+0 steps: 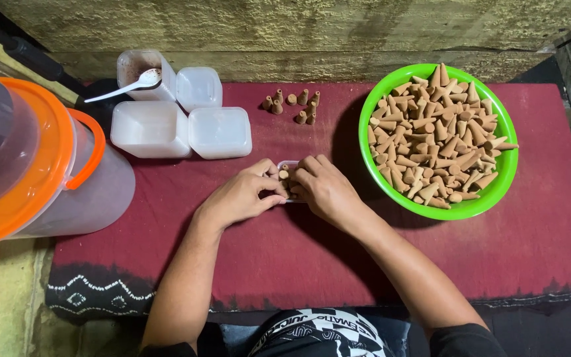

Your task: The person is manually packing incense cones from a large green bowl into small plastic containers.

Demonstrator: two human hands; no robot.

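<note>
**Both hands closed over a small box of cones on the red cloth**

Black-and-white patterned clothing shows at the bottom edge of the head view, closest to the camera, with both bare forearms reaching forward from it over the dark red cloth point(510, 238) that covers the bench.

Taking the green bowl point(497, 192) as the landmark: just to its left, at the middle of the cloth, sits a small clear box point(287, 164), mostly hidden by the fingers. A few tan cones show inside it, packed close together. The left hand point(242, 195) and right hand point(322, 187) meet over this box, fingertips curled down onto the cones; each grip is pinched together on them, though how many each holds I cannot tell.

The bowl itself is heaped with tan cones point(434, 142), lying in every direction. Left of the bowl's upper rim, a few loose cones point(292, 104) stand and lie on the cloth. Further left are four white square tubs point(219, 132); three are closed, and the rear left one is open with a white spoon point(127, 86) resting across it. Far left of the bowl stand stacked clear buckets with orange rims point(47, 172).
</note>
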